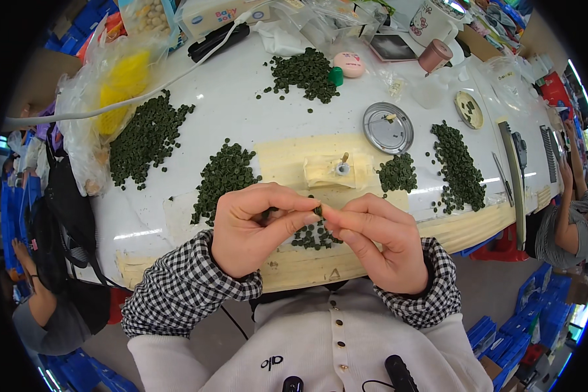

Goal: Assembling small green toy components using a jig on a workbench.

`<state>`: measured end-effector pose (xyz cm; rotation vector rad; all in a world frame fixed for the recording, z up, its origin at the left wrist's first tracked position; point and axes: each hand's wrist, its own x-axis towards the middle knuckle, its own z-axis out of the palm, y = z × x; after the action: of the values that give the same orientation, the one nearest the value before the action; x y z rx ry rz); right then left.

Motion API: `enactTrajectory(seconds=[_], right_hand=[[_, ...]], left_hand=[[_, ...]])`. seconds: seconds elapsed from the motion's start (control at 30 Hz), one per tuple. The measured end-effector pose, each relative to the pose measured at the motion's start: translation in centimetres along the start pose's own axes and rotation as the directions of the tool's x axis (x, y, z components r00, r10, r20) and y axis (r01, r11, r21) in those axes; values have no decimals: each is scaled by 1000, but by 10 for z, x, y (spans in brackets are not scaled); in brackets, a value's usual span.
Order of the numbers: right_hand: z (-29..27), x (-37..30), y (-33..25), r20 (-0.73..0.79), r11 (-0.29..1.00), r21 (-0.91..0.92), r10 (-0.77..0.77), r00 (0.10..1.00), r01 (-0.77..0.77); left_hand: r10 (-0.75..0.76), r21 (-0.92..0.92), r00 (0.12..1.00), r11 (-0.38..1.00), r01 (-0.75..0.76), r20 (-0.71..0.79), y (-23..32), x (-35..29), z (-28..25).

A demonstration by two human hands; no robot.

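Note:
Above the near edge of the table, my left hand (251,225) and my right hand (383,245) meet fingertip to fingertip. Both are closed in a pinch on one small dark green round piece (317,210), mostly covered by the fingers. Below the fingertips lies a small group of similar dark green pieces (315,239). A larger heap of green pieces (223,175) is just beyond my left hand. Straight ahead stands a tape-wrapped block (326,172) with a small upright peg and a pale round fitting. Another small heap (397,173) sits beyond my right hand.
More green heaps lie at the far left (149,134), back (305,73) and right (458,166). A round metal lid (388,129) and a shallow dish (468,110) stand right of centre. A white cable (137,99) crosses the left. Tweezers (502,176) lie at right; people work on both sides.

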<state>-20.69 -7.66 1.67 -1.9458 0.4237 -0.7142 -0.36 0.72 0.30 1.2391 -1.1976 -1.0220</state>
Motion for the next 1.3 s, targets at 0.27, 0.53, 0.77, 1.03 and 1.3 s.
enactTrajectory(seconds=[0.27, 0.53, 0.77, 1.03, 1.3], right_hand=[[-33, -10, 9, -146, 881, -468, -2, 989, -67], [-25, -24, 13, 27, 707, -704, -74, 997, 71], [-16, -26, 16, 86, 599, -782, -173, 981, 174], [-14, -21, 15, -20, 806, -586, -123, 992, 88], [-13, -15, 8, -174, 878, -474, -165, 971, 64]], left_hand=[[-108, 342, 980, 938, 46, 164, 0, 4, -2], [-203, 292, 964, 945, 146, 174, 6, 4, 0], [-334, -326, 885, 839, 436, 325, -2, 5, -3], [-406, -427, 832, 720, 547, 379, 3, 9, -5], [-423, -396, 811, 719, 572, 405, 4, 8, -4]])
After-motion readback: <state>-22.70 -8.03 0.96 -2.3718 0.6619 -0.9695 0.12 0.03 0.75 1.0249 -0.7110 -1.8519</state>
